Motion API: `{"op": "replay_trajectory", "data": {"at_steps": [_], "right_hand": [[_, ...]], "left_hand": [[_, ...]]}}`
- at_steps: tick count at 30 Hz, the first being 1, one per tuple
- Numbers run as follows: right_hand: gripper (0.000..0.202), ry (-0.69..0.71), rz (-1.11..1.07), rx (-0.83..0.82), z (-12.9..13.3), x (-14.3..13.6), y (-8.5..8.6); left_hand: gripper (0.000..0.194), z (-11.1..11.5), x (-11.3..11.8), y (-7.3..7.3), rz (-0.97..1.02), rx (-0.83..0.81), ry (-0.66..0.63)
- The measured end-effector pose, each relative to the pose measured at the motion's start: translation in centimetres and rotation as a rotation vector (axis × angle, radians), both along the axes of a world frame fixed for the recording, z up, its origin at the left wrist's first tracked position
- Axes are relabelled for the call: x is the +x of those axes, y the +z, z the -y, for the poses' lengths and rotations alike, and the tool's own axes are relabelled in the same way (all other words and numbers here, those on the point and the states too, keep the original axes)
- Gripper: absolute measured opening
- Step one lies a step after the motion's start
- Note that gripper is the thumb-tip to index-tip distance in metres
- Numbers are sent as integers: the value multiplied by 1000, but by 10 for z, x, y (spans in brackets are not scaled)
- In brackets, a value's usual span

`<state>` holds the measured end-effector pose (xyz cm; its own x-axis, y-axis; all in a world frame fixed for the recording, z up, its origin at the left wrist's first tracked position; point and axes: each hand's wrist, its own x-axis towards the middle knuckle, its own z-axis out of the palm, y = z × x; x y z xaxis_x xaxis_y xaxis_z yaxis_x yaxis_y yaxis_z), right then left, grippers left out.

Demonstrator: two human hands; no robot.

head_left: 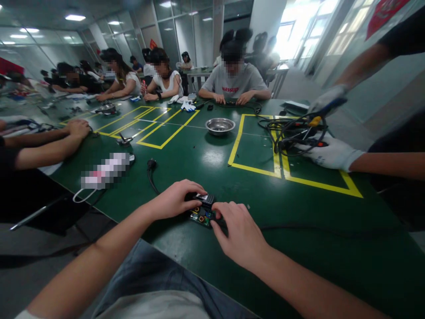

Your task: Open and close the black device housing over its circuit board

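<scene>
Circuit board [201,217] lies on green table [186,166], nearside of metal bowl [220,132]; glass partitions [185,40] stand beyond bowl. Left hand [175,199]: fingers closed on black casing [208,200]. Right hand [241,232]: fingers slightly parted; any hold hidden.

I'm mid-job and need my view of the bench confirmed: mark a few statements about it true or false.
1. The left hand is on a black part. True.
2. The right hand is gloved. False: it is bare.
3. A metal bowl stands on the green table, beyond both hands. True.
4. The black plug lies nearest the right hand. False: the black plug lies beyond the left wrist.
5. A circuit board shows between the hands. True.
</scene>
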<state>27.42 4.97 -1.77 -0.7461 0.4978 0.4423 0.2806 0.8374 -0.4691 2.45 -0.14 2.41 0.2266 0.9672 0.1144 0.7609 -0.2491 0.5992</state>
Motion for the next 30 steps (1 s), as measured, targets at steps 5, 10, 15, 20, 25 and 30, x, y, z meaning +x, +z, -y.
{"op": "replay_trajectory", "data": {"at_steps": [5, 10, 15, 20, 25, 30], "right_hand": [[16, 56, 3, 41, -2, 1, -4], [17, 66, -9, 80, -3, 3, -5], [29, 65, -15, 236, -1, 5, -5], [33, 63, 13, 280, 0, 7, -9], [32, 73, -39, 215, -3, 8, -14], [30, 65, -65, 193, -4, 8, -14]], "left_hand": [[25, 8, -3, -4, -30, 21, 13], [24, 26, -2, -2, -68, 109, 63], [17, 47, -4, 10, -158, 14, 27], [14, 51, -8, 14, -189, -46, -66], [17, 43, -10, 18, -147, -82, -106], [16, 41, -14, 12, -113, -51, -101]]}}
